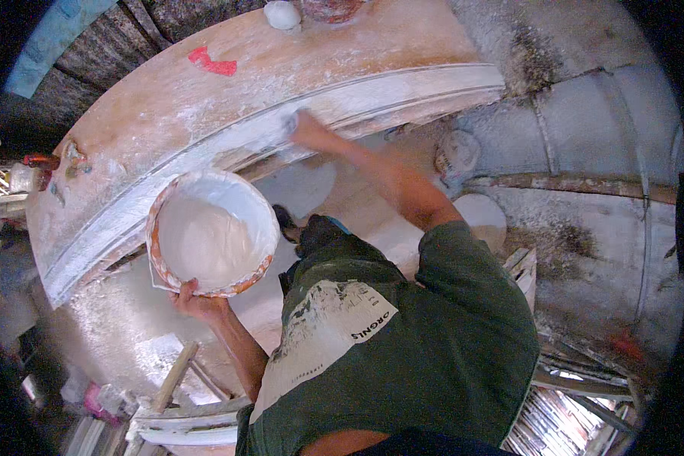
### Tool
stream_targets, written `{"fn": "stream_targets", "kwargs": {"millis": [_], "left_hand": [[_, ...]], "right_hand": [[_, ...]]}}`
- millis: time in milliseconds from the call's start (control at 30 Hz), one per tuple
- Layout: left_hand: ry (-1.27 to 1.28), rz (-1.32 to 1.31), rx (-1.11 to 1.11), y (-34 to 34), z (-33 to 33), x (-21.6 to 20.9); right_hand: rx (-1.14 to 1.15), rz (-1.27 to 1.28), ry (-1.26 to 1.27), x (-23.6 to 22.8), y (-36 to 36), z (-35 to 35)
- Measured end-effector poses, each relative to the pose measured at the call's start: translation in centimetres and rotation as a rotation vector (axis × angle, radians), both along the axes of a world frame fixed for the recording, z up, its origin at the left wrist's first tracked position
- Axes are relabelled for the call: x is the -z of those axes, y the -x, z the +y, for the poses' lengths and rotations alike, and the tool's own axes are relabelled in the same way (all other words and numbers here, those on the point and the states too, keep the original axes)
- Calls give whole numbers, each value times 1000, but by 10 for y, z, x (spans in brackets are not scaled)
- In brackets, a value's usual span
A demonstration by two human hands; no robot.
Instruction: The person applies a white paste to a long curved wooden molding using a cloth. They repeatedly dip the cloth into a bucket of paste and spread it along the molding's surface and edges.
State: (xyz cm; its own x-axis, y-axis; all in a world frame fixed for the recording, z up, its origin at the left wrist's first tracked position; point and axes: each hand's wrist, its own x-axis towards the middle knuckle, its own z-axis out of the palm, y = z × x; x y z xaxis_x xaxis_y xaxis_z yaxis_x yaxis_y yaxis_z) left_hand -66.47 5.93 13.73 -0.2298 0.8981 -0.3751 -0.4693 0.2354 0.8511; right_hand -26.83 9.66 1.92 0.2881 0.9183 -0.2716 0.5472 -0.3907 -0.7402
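My left hand (197, 302) grips the near rim of a round plastic bucket (154, 262), white inside with orange marks outside. Inside it is a creamy white plaster-like mix (205, 239), and the rim is smeared with it. Ahead of the bucket, a long white plaster moulding (205, 148) with lengthwise grooves runs along the near side of the table. My right hand (308, 131) is on the moulding near its middle, blurred by motion. Its fingers look closed, with a small greyish-white thing at their tips that I cannot make out.
The brown tabletop (129, 106) is dusted white. On it lie a red scrap (213, 62), a white rounded object (283, 14), a reddish bowl (330, 9) and small tools (72, 152) at the left. A pale bucket (456, 152) stands right of the table. Wooden pieces (176, 376) lean behind at lower left.
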Motion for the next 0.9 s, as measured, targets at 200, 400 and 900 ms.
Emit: {"fn": "stream_targets", "kwargs": {"millis": [200,400,900], "left_hand": [[-199,-34,122,-73,-31,-21],[-290,-61,149,-121,-59,-46],[-445,185,-56,-398,-135,-45]], "right_hand": [[-987,-342,-146,-90,88,-29],[-1220,-672,-429,-52,51,-46],[-1283,-456,-642,30,-144,-101]]}}
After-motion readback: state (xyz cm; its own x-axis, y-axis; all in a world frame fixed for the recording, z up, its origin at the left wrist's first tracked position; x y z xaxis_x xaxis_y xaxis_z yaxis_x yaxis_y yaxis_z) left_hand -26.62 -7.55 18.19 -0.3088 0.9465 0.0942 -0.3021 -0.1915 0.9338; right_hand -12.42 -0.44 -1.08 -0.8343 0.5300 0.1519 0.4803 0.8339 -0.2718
